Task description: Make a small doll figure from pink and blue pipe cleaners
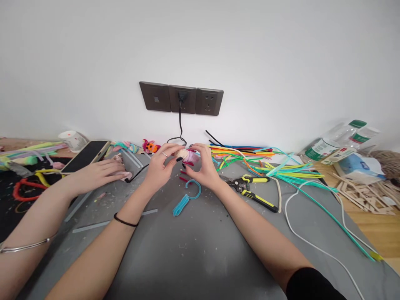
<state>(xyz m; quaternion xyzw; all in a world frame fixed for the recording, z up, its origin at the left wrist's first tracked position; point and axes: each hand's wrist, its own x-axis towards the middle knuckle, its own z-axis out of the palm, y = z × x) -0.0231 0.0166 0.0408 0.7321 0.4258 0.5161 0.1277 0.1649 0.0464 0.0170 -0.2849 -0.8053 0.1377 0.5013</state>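
Two hands meet on one small fuzzy pink-and-cream pipe-cleaner figure (188, 156), held just above the grey work mat (200, 250), below the brown wall socket strip (181, 99). Left hand (161, 166), ring on one finger, dark nails, pinches the figure's left side between thumb and fingertips; fingers closed around it. Right hand (202, 166) closes on the figure's right side, thumb and forefinger curled over the top. Figure sits squarely between both grips, partly hidden by fingers, so exact shape unclear. Just below the grip: short red pipe-cleaner offcuts (184, 175) and a light blue pipe cleaner bent into a hook (187, 196), lying on the mat, apart from both hands. Right of the grip, near the right wrist: black-and-yellow wire stripper pliers (253, 189), flat on the mat. Beyond them, a loose pile of multicoloured straight pipe cleaners (265, 162). Left of the grip, a third hand (101, 173) from another person, bangle on that forearm, rests flat on the mat beside a black smartphone (86, 156). Behind the grip, a black cable (180, 125) drops from the socket. Far right: clear plastic bottles with green caps (337, 139), on their sides.
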